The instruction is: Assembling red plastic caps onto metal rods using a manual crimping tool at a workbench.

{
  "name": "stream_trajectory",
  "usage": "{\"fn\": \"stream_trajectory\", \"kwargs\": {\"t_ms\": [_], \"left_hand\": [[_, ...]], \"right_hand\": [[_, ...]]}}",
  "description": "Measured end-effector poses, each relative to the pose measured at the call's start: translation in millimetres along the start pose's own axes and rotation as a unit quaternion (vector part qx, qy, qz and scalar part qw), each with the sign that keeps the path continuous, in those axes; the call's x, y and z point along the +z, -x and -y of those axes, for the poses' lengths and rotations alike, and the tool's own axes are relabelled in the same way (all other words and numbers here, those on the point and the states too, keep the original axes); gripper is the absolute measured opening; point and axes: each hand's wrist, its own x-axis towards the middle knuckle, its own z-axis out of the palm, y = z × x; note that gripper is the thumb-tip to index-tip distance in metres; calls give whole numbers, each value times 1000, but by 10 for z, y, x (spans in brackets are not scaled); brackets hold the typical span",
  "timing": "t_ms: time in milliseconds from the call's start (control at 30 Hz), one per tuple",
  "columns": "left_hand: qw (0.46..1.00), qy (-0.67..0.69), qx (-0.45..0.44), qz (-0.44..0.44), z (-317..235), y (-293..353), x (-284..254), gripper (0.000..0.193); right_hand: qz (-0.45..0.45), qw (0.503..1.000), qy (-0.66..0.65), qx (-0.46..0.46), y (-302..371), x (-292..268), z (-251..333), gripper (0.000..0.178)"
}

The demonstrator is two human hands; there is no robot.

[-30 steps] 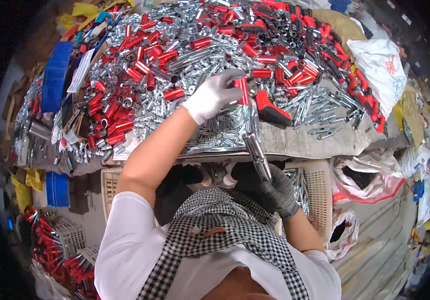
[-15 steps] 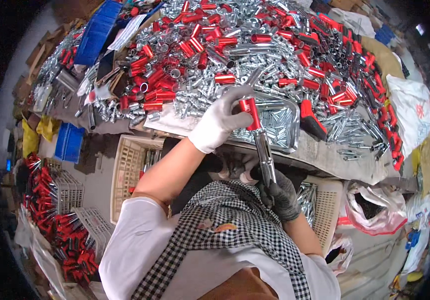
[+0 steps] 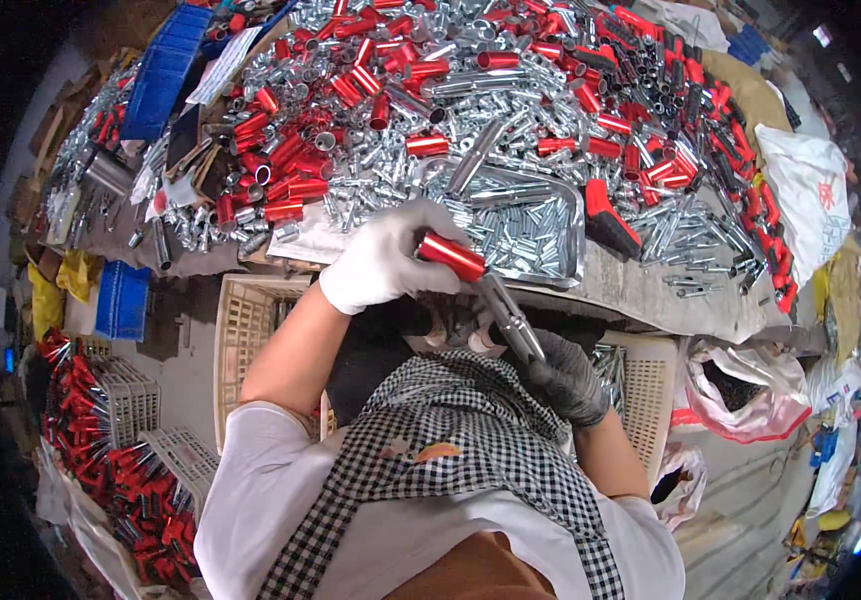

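Observation:
My left hand [image 3: 376,260], in a white glove, is closed around a red metal sleeve [image 3: 455,257]. That sleeve sits at the upper end of a chrome metal tube [image 3: 511,318], which slants down to the right in front of my apron. Around the tube's lower end my right hand [image 3: 573,382] is closed, wearing a dark grey glove. The hidden fingers of the right hand leave the tube's end out of sight. Just beyond both hands lies a metal tray [image 3: 579,235] with many small silver pins, and a loose chrome tube [image 3: 479,155] rests across its far left part.
A large heap of red sleeves [image 3: 427,146] and chrome parts covers the table. A red-and-black handle [image 3: 611,220] lies right of the tray. Cream plastic crates [image 3: 241,325] stand below the table edge, beside an open white sack [image 3: 751,425]. Red-handled tools [image 3: 146,500] pile up at left.
The red sleeve and my left hand have come lower and to the left, so the chrome tube slants more. Both hands keep their hold. The whole view has shifted slightly.

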Motion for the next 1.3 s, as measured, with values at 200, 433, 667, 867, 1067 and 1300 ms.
{"fn": "stream_trajectory", "kwargs": {"t_ms": [200,433,667,867,1067,1300], "left_hand": [[936,296,-102,-159,90,102,310,52],[990,129,-60,2,134,142,375,45],[800,579,-106,-115,-132,169,642,51],[867,479,-128,-54,-58,286,655,49],[862,444,-244,-22,-21,480,685,39],[829,476,-284,76,219,725,758,24]], "right_hand": [[66,997,-40,-26,-117,274,168,73],[57,983,-173,22,-271,460,-106,70],[56,994,-80,-41,-540,624,-385,64],[167,956,234,-53,-676,651,-393,43],[276,847,446,-87,-700,221,459,38],[-352,507,777,-126,-1577,-1798,1310,37]]}}
